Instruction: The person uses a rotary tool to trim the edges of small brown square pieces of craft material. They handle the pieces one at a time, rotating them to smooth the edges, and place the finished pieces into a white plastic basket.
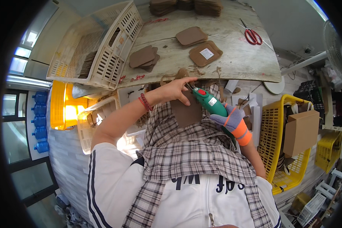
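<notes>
My left hand (pixel 173 91), bare with red beads at the wrist, pinches a flat brown piece (pixel 188 111) with rounded corners above my lap. Its thumb lies over the piece and its index finger stretches toward the tool's tip. In my right hand (pixel 231 118), which wears a grey glove with an orange cuff, are green electric scissors (pixel 209 101) with a red button. Their blade end meets the upper edge of the piece, close to my left fingers; the exact contact is partly hidden. Brown scraps (pixel 182 73) hang at the table edge just beyond.
On the worn table (pixel 159 32) lie brown stacks (pixel 192 35), a labelled brown piece (pixel 206 53), more pieces (pixel 143 57) and red-handled scissors (pixel 252 36). A white crate (pixel 117 49) stands at the left. At my right is a yellow basket (pixel 273 142) with a cardboard box (pixel 301 133).
</notes>
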Tool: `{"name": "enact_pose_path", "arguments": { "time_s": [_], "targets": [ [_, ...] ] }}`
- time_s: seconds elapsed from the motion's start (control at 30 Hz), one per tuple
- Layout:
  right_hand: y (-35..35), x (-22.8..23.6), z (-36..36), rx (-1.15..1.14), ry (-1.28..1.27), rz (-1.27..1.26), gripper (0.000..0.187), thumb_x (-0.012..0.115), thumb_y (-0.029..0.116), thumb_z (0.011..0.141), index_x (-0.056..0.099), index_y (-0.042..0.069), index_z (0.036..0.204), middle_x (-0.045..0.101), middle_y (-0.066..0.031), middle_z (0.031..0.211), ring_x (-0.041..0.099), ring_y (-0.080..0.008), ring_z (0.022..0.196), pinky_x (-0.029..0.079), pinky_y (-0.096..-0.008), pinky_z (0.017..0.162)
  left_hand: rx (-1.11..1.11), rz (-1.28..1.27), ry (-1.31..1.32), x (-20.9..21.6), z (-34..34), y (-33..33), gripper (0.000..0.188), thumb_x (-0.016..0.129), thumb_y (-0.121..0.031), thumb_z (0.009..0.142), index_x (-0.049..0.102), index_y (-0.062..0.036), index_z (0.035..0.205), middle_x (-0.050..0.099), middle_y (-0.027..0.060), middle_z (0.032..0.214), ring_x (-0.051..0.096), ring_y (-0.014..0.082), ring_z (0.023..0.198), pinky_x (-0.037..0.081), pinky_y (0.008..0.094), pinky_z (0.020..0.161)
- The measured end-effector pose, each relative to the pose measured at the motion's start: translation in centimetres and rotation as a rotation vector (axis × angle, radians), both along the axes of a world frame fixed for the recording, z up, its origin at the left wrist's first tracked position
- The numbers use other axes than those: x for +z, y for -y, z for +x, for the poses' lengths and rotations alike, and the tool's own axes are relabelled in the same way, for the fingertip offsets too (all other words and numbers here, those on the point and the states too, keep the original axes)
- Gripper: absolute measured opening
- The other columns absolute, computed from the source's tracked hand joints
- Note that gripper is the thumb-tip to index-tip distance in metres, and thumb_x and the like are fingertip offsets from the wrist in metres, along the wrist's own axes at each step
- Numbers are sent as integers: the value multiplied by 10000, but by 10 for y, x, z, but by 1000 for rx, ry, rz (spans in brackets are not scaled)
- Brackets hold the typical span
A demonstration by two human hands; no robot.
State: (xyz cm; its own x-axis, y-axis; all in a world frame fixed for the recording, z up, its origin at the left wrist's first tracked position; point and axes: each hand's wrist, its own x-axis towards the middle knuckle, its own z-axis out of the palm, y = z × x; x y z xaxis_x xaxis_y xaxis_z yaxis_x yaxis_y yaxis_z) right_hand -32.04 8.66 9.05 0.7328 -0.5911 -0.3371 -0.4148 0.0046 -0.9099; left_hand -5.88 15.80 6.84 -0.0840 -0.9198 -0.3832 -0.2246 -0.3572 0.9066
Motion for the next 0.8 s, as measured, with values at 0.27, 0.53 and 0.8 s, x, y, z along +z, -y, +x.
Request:
{"name": "enact_pose_path", "arguments": {
  "time_s": [0.27, 0.53, 0.8],
  "targets": [
    [-14, -21, -29, -4, -72, -67, 514, 796, 295, 723, 588, -12, 1079, 659, -67, 841, 578, -89, 745, 491, -263, 672, 457, 141, -643, 6, -7, -52, 727, 615, 63, 736, 312, -49, 1387, 570, 124, 1139, 559, 196, 1046, 447, 321, 924],
    [-19, -31, -37, -34, -64, -76, 508, 788, 277, 729, 587, -21, 1087, 667, -73, 849, 597, -93, 744, 496, -253, 674, 873, 2, -1196, -36, -83, -84, 325, 604, -68, 872, 547, -33, 1189, 610, 75, 1149, 566, 186, 1071, 454, 348, 946],
    [-32, -20, -41, -177, 13, -62, 550, 796, 248, 719, 556, -17, 1135, 676, -83, 882, 628, -106, 771, 512, -245, 704, 835, -417, -744, -18, -52, -49, 248, 619, -20, 846, 621, -1, 1093, 673, 73, 1008, 632, 138, 891, 514, 275, 823]
  ]
}}
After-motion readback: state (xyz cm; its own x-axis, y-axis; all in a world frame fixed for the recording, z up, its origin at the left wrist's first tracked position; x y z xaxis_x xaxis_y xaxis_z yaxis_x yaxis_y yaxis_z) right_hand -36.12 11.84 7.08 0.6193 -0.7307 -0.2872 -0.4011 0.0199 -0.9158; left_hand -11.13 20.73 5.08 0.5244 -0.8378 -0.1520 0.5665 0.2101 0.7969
